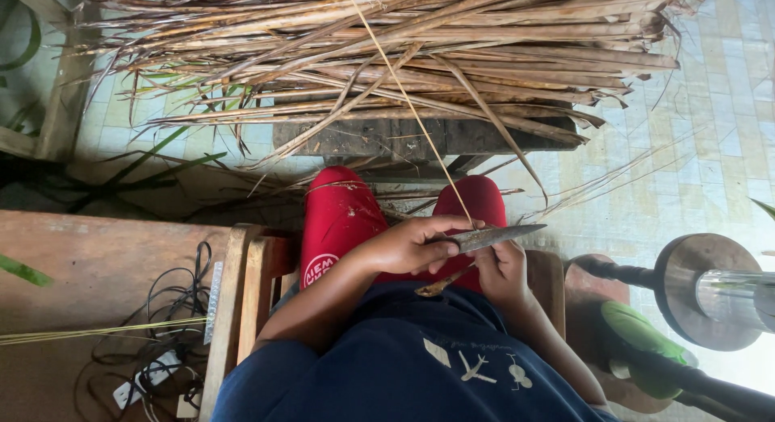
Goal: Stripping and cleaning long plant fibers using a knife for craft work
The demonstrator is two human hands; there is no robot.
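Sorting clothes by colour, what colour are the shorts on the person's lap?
Red shorts, clearest in the head view.

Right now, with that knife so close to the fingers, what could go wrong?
1. The left hand grips the knife while the right hand pinches the thin strip right at the blade. A slip could cut a finger.
2. The work sits just above the red-clad knees, so the blade might slide down onto a leg.
3. The strip looks thin and taut; it may snap or split unevenly.
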